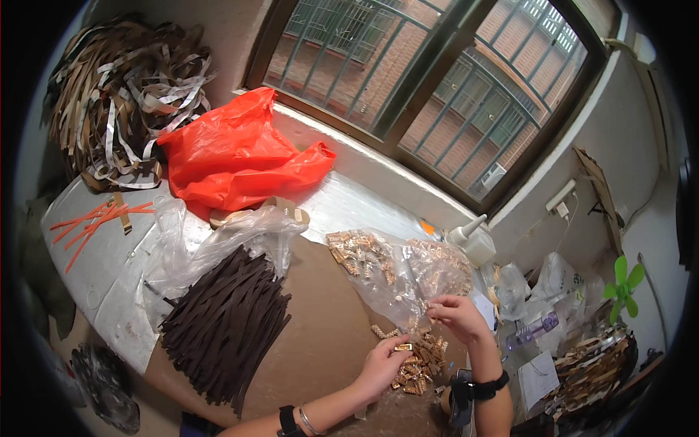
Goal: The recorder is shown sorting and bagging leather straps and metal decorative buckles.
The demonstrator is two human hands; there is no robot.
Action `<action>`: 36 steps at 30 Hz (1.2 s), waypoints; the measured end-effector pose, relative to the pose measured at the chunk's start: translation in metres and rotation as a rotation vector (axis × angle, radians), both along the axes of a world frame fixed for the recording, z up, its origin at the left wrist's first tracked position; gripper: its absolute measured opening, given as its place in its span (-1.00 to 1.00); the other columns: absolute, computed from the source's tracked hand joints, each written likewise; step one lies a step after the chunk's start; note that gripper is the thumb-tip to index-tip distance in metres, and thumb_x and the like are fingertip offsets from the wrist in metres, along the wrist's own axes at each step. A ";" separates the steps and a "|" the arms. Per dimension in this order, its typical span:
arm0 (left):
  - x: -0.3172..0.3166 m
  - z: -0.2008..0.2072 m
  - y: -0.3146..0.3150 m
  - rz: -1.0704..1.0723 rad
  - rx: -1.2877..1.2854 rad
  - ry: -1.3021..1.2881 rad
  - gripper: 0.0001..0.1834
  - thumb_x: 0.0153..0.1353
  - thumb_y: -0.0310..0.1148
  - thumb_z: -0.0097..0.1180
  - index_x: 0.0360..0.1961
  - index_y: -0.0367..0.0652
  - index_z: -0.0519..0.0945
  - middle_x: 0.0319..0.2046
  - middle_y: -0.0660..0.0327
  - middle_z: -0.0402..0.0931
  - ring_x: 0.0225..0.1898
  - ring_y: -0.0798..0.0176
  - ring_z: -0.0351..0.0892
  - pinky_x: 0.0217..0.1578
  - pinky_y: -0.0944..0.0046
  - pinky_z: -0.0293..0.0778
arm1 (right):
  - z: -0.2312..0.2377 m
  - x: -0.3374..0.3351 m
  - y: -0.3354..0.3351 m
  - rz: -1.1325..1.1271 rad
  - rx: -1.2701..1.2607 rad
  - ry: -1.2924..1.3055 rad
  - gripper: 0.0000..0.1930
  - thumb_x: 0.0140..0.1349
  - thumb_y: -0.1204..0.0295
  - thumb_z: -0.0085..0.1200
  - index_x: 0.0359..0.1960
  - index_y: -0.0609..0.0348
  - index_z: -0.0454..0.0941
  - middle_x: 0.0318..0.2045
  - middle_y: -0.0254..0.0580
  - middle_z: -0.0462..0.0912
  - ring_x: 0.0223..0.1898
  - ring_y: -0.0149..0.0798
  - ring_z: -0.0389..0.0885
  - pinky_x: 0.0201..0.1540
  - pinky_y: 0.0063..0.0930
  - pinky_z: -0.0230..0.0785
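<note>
My left hand (380, 366) pinches a small gold rectangular buckle (403, 347) between thumb and fingertips. Just beneath it lies a loose heap of gold and brown metal buckles (416, 379). My right hand (460, 318) is closed at the fingertips beside the mouth of a clear plastic bag (400, 288); what sits in that pinch is too small to make out. More gold pieces (360, 251) show through the bag. To the left, a thick bundle of dark brown strips (226, 328) is spread on the brown board (320, 320), partly under clear plastic wrap (218, 237).
A red plastic bag (240, 153) and a big pile of strips (124, 95) fill the back left. Orange strips (95, 222) lie on the silvery table cover. A white bottle (473, 244) stands below the window. At right are a green fan (622, 288) and more strips (593, 375).
</note>
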State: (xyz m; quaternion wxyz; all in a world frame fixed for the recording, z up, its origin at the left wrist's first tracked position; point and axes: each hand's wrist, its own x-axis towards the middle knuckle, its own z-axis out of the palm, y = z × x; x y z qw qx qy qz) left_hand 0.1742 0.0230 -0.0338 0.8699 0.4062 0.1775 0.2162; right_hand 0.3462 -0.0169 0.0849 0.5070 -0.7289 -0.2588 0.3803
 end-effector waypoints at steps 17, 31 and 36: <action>0.017 0.096 0.115 -0.048 0.312 -0.162 -0.42 0.31 -0.35 -0.06 0.36 0.01 0.18 0.39 0.08 0.00 0.42 0.23 -0.11 0.31 0.28 -0.04 | -0.002 -0.027 -0.101 0.161 -0.132 -0.710 -0.69 0.09 0.36 0.18 -0.10 0.11 0.62 -0.21 -0.13 0.55 -0.21 -0.22 0.60 -0.19 -0.45 0.50; -0.049 0.075 0.108 -0.132 0.506 -0.067 -0.51 0.35 -0.30 -0.06 0.28 -0.14 0.31 0.26 0.23 0.29 0.30 0.31 0.17 0.28 0.28 0.08 | -0.065 0.043 0.013 0.233 -0.395 -0.603 -0.59 0.15 0.06 0.13 -0.29 0.21 0.68 -0.44 -0.10 0.69 -0.43 -0.24 0.64 -0.26 -0.39 0.47; -0.095 0.084 0.063 -0.266 0.859 -0.044 -0.56 0.33 -0.30 -0.04 0.22 -0.18 0.37 0.16 0.12 0.40 0.18 0.20 0.37 0.18 0.23 0.26 | -0.102 0.054 0.037 0.403 -0.287 -1.079 -0.55 0.15 0.09 0.12 -0.10 0.22 0.60 -0.13 0.03 0.60 -0.03 0.01 0.53 0.06 -0.26 0.35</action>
